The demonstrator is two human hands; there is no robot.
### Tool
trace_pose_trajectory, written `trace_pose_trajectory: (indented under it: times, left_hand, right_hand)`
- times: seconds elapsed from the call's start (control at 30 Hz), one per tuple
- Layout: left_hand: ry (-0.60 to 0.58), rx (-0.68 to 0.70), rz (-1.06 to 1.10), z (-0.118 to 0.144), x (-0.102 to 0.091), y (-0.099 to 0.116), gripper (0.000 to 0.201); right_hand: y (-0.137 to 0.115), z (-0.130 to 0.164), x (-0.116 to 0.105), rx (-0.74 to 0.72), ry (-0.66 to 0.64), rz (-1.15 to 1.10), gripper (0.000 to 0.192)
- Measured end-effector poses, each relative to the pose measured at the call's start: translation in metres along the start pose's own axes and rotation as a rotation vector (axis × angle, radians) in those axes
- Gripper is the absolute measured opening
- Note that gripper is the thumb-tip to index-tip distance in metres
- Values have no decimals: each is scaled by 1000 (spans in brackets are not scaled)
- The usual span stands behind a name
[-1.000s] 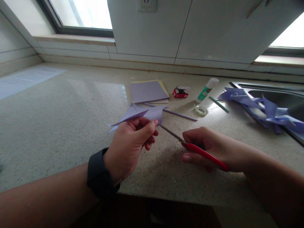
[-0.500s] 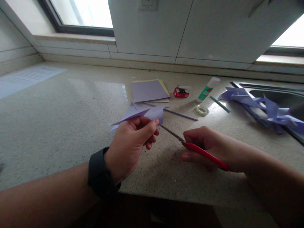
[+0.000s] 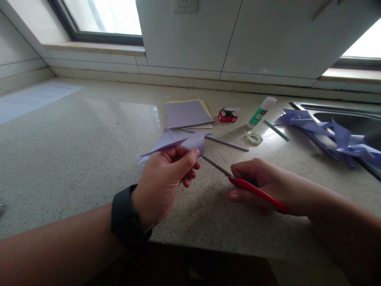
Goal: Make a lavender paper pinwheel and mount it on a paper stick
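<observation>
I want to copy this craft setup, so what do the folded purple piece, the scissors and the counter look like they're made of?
Folded purple piece: thin matte paper, judging by its sharp creases. Scissors: grey metal-looking blades, glossy red handles, probably plastic. Counter: speckled beige, polished and reflective, likely stone or a composite.

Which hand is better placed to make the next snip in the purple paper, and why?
Probably the right hand: it grips the red scissors, whose blades point at the paper. The left hand pinches the paper, holding it above the counter.
</observation>
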State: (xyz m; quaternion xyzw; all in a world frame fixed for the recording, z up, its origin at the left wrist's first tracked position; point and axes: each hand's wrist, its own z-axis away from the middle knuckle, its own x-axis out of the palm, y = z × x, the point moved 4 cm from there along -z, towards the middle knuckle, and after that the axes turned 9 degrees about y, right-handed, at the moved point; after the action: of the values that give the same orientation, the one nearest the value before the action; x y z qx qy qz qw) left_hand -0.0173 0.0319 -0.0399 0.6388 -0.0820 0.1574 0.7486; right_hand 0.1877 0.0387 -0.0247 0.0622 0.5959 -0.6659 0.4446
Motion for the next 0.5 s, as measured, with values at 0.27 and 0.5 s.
trace_pose_trajectory:
  times: [0.27, 0.5]
  left_hand:
    - [28, -9, -3, 1, -1, 1, 24]
    - [13, -31, 12, 1, -1, 0, 23]
  right_hand:
    - [1, 0, 2, 47, -11, -37, 48]
    - [-1, 1, -2, 7, 33, 46, 48]
